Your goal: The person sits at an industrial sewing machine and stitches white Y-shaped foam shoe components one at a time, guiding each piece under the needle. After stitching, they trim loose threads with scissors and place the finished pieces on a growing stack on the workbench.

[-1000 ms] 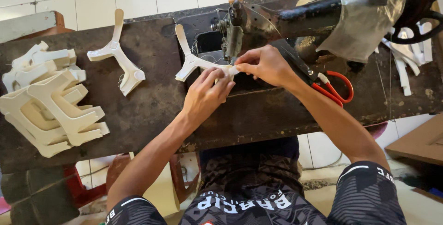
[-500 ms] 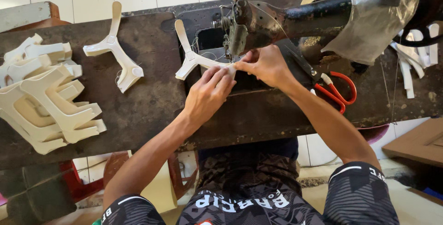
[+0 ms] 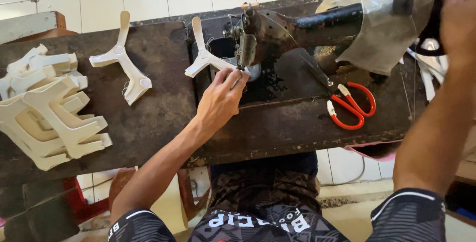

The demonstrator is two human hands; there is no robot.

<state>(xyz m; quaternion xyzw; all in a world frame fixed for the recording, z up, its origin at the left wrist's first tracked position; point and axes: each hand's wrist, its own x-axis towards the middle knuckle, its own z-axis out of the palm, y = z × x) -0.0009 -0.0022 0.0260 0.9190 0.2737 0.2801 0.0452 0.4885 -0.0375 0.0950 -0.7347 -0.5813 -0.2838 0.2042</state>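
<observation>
My left hand (image 3: 220, 98) rests on the bed of a black sewing machine (image 3: 297, 26), its fingertips pinching one arm of a white Y-shaped strap piece (image 3: 201, 56) right at the needle. The other two arms of the piece stick out to the left and the far side. My right hand (image 3: 458, 14) is raised at the top right, blurred, at the machine's dark handwheel (image 3: 431, 29). Whether it grips the wheel does not show. A crumpled plastic sheet (image 3: 382, 29) covers the machine's right part.
Red-handled scissors (image 3: 352, 105) lie open on the dark worn table (image 3: 148, 118), right of the needle. A second white Y-shaped piece (image 3: 121, 58) lies left of the machine. A stack of several similar pieces (image 3: 44, 113) sits at the table's left end. White strips (image 3: 431, 78) lie far right.
My right hand has left the strap piece and risen to the handwheel at the top right. My left hand stays on the piece at the needle. The camera has moved closer.
</observation>
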